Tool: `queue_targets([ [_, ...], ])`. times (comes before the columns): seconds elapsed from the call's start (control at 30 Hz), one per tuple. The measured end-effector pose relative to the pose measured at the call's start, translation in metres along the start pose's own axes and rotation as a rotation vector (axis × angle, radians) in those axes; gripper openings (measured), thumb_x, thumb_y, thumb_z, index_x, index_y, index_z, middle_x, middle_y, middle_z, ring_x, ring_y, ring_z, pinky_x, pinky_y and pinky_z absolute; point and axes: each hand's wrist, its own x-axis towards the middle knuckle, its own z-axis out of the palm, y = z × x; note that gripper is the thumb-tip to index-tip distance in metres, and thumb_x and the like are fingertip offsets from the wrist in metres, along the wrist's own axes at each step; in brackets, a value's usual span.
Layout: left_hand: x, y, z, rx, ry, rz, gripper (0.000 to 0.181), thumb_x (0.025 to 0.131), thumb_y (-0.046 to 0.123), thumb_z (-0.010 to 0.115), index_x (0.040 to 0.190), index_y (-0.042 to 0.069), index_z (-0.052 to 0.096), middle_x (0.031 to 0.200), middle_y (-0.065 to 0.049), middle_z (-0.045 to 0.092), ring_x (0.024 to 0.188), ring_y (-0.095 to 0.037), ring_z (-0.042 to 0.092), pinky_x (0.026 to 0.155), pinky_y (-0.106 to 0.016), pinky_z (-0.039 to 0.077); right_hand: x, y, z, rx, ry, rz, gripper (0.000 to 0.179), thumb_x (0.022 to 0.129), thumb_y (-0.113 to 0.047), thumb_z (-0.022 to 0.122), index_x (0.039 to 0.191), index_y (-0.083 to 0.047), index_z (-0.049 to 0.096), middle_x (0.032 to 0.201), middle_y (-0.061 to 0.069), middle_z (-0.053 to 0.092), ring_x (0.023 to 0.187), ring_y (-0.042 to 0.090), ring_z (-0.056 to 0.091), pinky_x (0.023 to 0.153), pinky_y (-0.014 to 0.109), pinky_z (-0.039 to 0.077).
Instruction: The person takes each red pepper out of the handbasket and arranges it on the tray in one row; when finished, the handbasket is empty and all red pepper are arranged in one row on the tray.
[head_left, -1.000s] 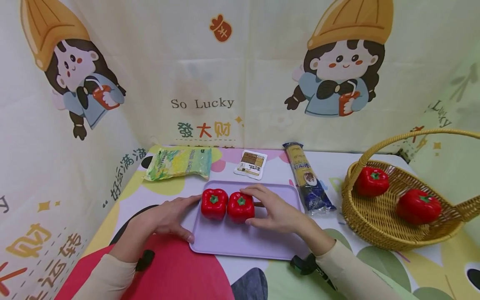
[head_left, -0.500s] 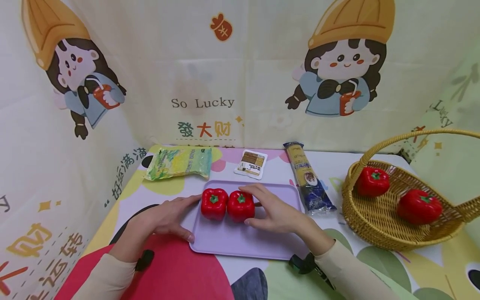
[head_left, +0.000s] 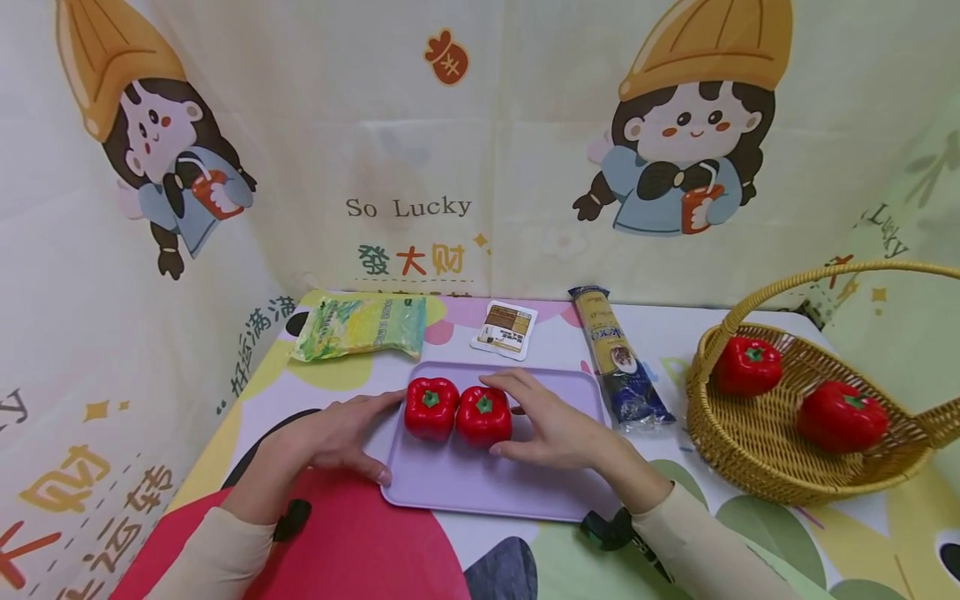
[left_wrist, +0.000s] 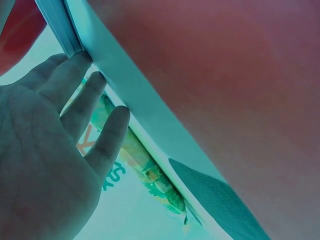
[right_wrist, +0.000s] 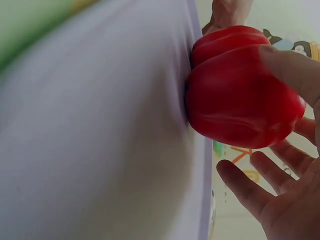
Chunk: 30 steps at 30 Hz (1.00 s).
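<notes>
Two red bell peppers with green stems stand side by side on a lilac tray [head_left: 517,483] in the head view. My right hand [head_left: 551,421] holds the right bell pepper [head_left: 483,417] between thumb and index finger. In the right wrist view its thumb [right_wrist: 292,70] lies on this pepper's side, while the other fingers stretch out past it. The left bell pepper [head_left: 431,408] sits close against the right one. At the tray's left edge is my left hand [head_left: 337,437], fingers extended, fingertips [left_wrist: 120,117] at the rim in the left wrist view.
A wicker basket [head_left: 720,454] with a tall handle stands at the right, holding two more red peppers [head_left: 750,367]. Behind the tray lie a yellow-green packet [head_left: 363,325], a small white-and-brown packet [head_left: 504,329] and a long blue-and-gold packet [head_left: 622,362]. A printed curtain [head_left: 525,167] hangs behind.
The view has shifted very slightly. Both hands, the peppers and the tray keep their places.
</notes>
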Motion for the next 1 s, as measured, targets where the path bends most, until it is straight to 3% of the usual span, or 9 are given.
queue_targets([
  [0.27,0.000,-0.001,0.000,0.001,0.002,0.007,0.117,0.064,0.052,0.094,0.160,0.023,0.034,0.151,-0.010,0.047,0.137,-0.034,0.045,0.105,-0.063,0.046,-0.005,-0.001,-0.009,-0.052,0.005,0.005,0.087,0.087,-0.039,0.083,0.158,-0.024,0.035,0.158,-0.002,0.034,0.140,0.019,0.042,0.103,0.044,0.054],
  [0.5,0.002,-0.002,0.001,0.007,0.001,0.001,0.117,0.064,0.053,0.094,0.160,0.025,0.034,0.152,-0.009,0.046,0.137,-0.033,0.045,0.105,-0.063,0.046,-0.019,-0.002,-0.029,-0.111,0.019,0.038,0.088,0.087,-0.046,0.082,0.158,-0.032,0.033,0.158,-0.007,0.033,0.141,0.016,0.044,0.109,0.044,0.049],
  [0.67,0.002,-0.001,0.001,0.008,-0.010,-0.006,0.117,0.065,0.053,0.094,0.161,0.025,0.033,0.151,-0.009,0.046,0.136,-0.032,0.046,0.103,-0.062,0.047,-0.027,-0.002,-0.043,-0.188,0.011,0.016,0.087,0.088,-0.050,0.079,0.159,-0.030,0.032,0.158,-0.007,0.033,0.143,0.014,0.039,0.111,0.044,0.047],
  [0.83,0.003,0.001,-0.001,0.018,-0.002,-0.003,0.117,0.065,0.053,0.094,0.161,0.024,0.033,0.151,-0.010,0.046,0.135,-0.032,0.046,0.103,-0.061,0.048,-0.036,-0.004,-0.059,-0.213,0.039,0.029,0.089,0.087,-0.059,0.074,0.159,-0.030,0.030,0.157,-0.007,0.033,0.139,0.012,0.041,0.109,0.044,0.049],
  [1.0,0.002,0.001,-0.001,-0.010,-0.011,-0.015,0.118,0.064,0.052,0.094,0.161,0.024,0.033,0.152,-0.010,0.045,0.136,-0.032,0.045,0.103,-0.061,0.048,-0.047,-0.004,-0.068,-0.239,0.069,0.039,0.089,0.086,-0.060,0.075,0.159,-0.028,0.033,0.157,-0.005,0.035,0.135,0.013,0.045,0.104,0.042,0.052],
])
